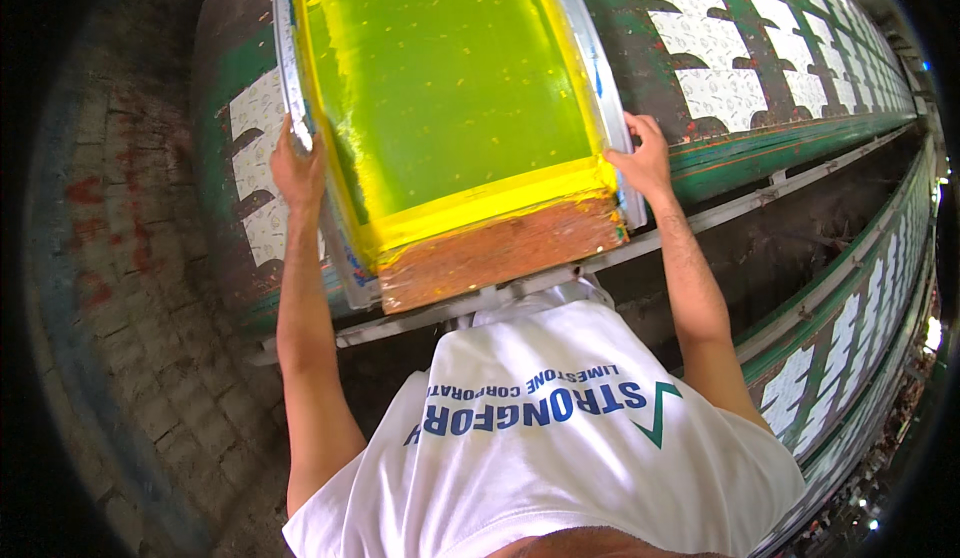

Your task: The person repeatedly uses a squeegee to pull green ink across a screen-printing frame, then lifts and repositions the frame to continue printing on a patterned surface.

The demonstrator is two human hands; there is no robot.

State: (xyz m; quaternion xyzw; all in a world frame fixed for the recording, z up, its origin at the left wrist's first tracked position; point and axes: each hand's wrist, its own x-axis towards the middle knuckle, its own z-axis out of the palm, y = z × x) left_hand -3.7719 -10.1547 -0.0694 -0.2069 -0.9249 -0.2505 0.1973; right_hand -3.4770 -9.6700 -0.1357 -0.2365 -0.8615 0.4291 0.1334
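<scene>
A screen-printing frame [450, 88] with yellow-green mesh and silvery metal sides lies over the green table in front of me. Bright yellow tape or coating borders its mesh, and a worn reddish-brown wooden board [500, 255] runs along the near end. My left hand [298, 173] is closed on the left side rail, fingers pointing away from me. On the right rail, close to the near corner, my right hand [645, 161] grips with thumb on top and fingers at the outer edge. Whatever lies beneath the frame is hidden.
White printed cut pieces [715, 63] lie in rows on the long green table [740, 158], with more [262, 158] left of the frame. A metal rail [730, 220] runs along the table's near edge. Another table with white pieces [820, 378] stands at right. A brick floor [150, 288] is at left.
</scene>
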